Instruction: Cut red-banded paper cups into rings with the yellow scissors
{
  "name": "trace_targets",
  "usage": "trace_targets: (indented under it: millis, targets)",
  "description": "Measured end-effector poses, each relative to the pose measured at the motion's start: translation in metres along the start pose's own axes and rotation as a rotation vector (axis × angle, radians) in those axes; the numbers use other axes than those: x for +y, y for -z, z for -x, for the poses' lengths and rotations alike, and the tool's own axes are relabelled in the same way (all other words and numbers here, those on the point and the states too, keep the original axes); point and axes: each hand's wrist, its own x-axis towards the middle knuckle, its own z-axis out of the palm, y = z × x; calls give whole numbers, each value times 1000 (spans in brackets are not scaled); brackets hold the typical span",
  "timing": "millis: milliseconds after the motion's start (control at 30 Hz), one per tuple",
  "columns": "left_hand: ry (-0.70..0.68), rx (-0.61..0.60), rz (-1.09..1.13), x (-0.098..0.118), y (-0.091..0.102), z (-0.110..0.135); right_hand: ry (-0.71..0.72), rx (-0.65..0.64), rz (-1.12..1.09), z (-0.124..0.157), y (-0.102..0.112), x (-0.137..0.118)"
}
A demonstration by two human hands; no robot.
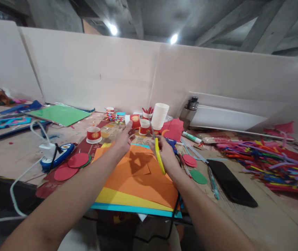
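My left hand [124, 140] has its fingers closed on a red and white paper cup [135, 121] with a gold print, tipped on its side. In my right hand [166, 153] is a pair of yellow-handled scissors [159, 157], the blades pointing away from me. Both hands hover over a sheet of orange paper [138, 184], and their shadows fall on it. Yellow paper [117, 197] and blue paper [138, 209] stick out beneath. Just beyond the hands stand another paper cup [144, 127] and a tall stack of white cups [160, 115].
Left of the papers are an upturned red cup [93, 134], red paper circles [78, 160] and a blue power strip [60, 157]. To the right lie a green circle [198, 176], a black phone [231, 183] and a pile of coloured pipe cleaners [274, 160]. White boards [93, 66] close off the back.
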Motion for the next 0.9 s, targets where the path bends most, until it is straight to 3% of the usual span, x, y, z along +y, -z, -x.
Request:
trace_targets:
  millis: [100,200,433,600,900]
  targets:
    - [-121,-135,-220,-3,-1,2,20,166,-239,-4,2,-2]
    - [-166,-250,-403,-4,-2,8,18,248,-345,-6,6,-3]
    - [10,-539,-429,-3,-4,16,34,205,-416,-11,15,3]
    - [33,-524,-405,-1,-3,17,78,117,-287,-11,17,0]
    - [87,-419,-258,-11,-10,16,125,166,-274,-10,10,-7]
